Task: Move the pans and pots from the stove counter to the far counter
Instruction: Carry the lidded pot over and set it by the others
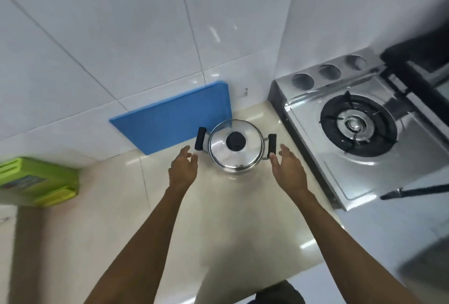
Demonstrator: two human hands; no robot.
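Sitting on the counter [243, 218], a shiny steel pot [235, 149] with black-knobbed lid and black handles hides its contents, both hands' fingers [187, 154] spread, empty.

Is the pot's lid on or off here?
On. The glass lid sits level across the pot, its black knob centred; both hands are open, not touching.

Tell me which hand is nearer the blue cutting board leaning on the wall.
Left. The left hand is open just below the blue cutting board, beside the lidded steel pot. The right hand is open on the pot's far side, toward the stove.
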